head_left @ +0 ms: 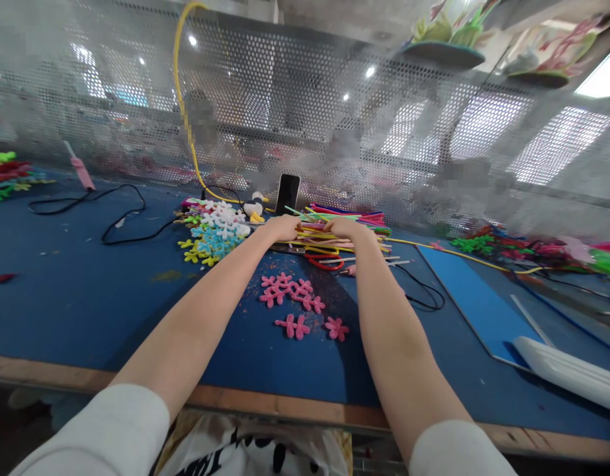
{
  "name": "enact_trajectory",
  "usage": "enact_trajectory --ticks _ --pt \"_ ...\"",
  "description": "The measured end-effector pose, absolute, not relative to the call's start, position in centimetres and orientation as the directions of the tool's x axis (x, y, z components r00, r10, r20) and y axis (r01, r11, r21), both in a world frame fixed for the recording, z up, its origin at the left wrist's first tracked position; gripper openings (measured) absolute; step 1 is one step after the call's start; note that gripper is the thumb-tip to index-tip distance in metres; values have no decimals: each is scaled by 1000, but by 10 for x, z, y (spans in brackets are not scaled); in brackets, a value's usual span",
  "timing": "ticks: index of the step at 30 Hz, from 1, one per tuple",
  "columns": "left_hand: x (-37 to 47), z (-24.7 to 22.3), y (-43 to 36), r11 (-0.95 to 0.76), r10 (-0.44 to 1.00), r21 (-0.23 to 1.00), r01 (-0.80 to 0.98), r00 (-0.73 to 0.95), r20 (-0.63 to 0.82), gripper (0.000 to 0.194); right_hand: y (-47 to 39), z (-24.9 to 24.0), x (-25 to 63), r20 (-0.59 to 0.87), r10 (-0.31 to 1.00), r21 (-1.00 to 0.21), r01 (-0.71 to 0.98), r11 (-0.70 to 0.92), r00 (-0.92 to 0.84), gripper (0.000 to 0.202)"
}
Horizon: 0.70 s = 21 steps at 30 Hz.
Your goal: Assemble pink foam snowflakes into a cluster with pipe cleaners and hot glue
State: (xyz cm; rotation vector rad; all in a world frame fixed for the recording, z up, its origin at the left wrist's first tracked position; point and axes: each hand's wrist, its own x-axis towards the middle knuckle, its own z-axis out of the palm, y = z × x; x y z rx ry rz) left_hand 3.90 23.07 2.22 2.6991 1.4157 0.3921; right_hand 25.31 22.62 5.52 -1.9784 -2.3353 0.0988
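Note:
Both my arms reach forward to a pile of colourful pipe cleaners [317,236] at the back of the blue table. My left hand [285,228] is at the pile's left end, its fingers curled down onto the stems. At the middle of the pile, my right hand [343,227] bends its fingers over the stems in the same way. The fingertips are partly hidden among them. Red-handled scissors [327,262] lie just in front of the pile. Between my forearms are pink flower-shaped pipe-cleaner pieces [292,292], with a single pink flower [337,328] nearer me.
White, blue and yellow pipe-cleaner flowers [218,231] are heaped on the left. A phone [288,194] leans upright behind the pile. A pink glue gun [81,173] with a black cord stands far left. A blue board [476,301] and a white object [573,370] lie right.

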Motion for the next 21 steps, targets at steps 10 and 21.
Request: enact_trajectory --ticks 10,21 --pt "28 34 229 -542 807 297 786 387 446 33 219 75 259 -39 980 -201 962 184 -195 42" --pt "36 28 234 -650 739 322 689 473 480 23 214 74 250 -63 949 -270 921 282 -309 42"
